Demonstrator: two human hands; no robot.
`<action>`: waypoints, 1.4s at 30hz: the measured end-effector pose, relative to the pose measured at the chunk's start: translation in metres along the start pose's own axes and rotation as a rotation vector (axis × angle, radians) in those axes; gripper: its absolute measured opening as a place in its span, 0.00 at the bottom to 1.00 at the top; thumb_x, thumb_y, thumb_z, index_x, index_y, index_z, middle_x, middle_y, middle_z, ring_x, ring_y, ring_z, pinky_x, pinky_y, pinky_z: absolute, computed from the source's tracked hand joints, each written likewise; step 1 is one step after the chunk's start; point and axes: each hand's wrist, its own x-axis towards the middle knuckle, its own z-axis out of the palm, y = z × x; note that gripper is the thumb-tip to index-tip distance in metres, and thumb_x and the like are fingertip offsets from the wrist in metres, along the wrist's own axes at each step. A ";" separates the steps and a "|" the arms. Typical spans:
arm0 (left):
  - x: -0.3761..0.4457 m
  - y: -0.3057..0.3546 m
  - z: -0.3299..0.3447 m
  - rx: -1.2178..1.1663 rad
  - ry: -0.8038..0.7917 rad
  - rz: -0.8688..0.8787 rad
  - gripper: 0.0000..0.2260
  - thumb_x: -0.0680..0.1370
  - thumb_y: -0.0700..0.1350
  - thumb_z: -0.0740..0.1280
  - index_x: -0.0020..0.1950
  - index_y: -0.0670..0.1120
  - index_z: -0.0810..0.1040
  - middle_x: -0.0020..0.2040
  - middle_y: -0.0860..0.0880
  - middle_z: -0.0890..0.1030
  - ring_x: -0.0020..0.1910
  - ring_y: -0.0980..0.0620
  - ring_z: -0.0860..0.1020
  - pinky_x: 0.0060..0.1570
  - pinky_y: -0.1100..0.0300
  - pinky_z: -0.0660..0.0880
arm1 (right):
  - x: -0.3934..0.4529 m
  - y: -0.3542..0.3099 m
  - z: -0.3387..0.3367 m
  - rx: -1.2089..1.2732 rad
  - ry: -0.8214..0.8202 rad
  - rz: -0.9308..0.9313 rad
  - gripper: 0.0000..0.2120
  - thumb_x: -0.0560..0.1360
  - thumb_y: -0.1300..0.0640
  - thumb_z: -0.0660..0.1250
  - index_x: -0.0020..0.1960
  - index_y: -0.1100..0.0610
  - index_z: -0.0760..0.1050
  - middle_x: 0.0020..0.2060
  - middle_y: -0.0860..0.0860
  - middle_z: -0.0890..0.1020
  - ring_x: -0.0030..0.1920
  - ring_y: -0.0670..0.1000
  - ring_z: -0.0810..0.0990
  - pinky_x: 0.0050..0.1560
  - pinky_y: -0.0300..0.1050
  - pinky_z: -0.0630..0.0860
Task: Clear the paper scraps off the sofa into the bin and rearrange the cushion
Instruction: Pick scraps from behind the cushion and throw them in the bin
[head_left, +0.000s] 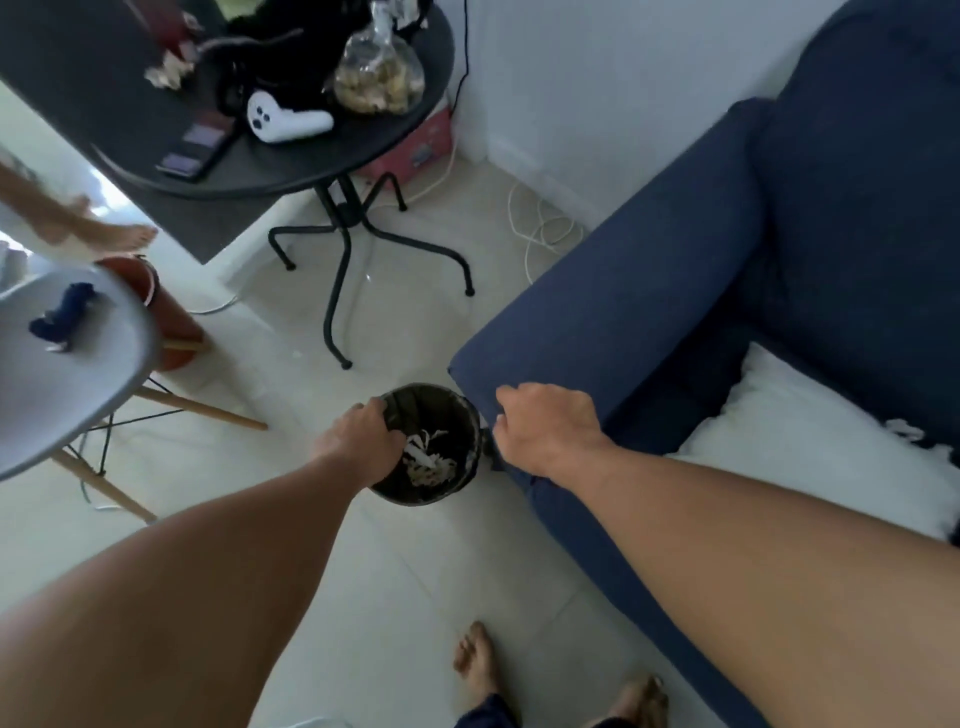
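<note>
A small black bin (460, 410) stands on the tiled floor against the front of the navy sofa's (675, 270) arm, with white paper scraps (428, 462) inside. My left hand (363, 441) reaches over the bin's left rim, fingers curled down inside, and pinches bright white paper strips at its fingertips. My right hand (545, 431) rests on the front end of the sofa arm with loosely bent fingers and holds nothing. A white fluffy cushion (805, 447) lies flat on the sofa seat. A small pale scrap (906, 428) lies at the cushion's far edge.
A round black table (291, 171) with a white controller (285, 122), a plastic bag and phones stands behind the bin. A grey chair (67, 364) with wooden legs is at the left, an orange bucket (171, 317) behind it. Cables (540, 228) trail by the wall. Another person's foot (104, 234) shows at the upper left.
</note>
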 end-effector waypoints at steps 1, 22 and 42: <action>-0.006 0.013 -0.008 0.021 -0.002 0.027 0.22 0.78 0.52 0.64 0.71 0.47 0.71 0.63 0.43 0.79 0.60 0.40 0.78 0.58 0.46 0.77 | -0.007 0.010 -0.009 0.003 -0.005 0.032 0.11 0.82 0.48 0.57 0.59 0.52 0.73 0.54 0.52 0.79 0.53 0.57 0.79 0.44 0.51 0.69; -0.095 0.371 0.045 0.275 -0.181 0.558 0.25 0.81 0.53 0.62 0.78 0.52 0.64 0.71 0.48 0.73 0.65 0.45 0.75 0.59 0.47 0.76 | -0.198 0.284 -0.029 0.138 0.045 0.581 0.08 0.81 0.48 0.55 0.51 0.52 0.68 0.42 0.49 0.75 0.42 0.54 0.75 0.37 0.47 0.65; -0.148 0.563 0.154 0.464 -0.156 0.753 0.20 0.81 0.53 0.61 0.73 0.53 0.70 0.64 0.51 0.78 0.57 0.47 0.79 0.45 0.55 0.71 | -0.304 0.444 0.012 0.286 0.071 0.868 0.09 0.80 0.48 0.56 0.51 0.52 0.71 0.41 0.49 0.76 0.40 0.52 0.76 0.32 0.46 0.63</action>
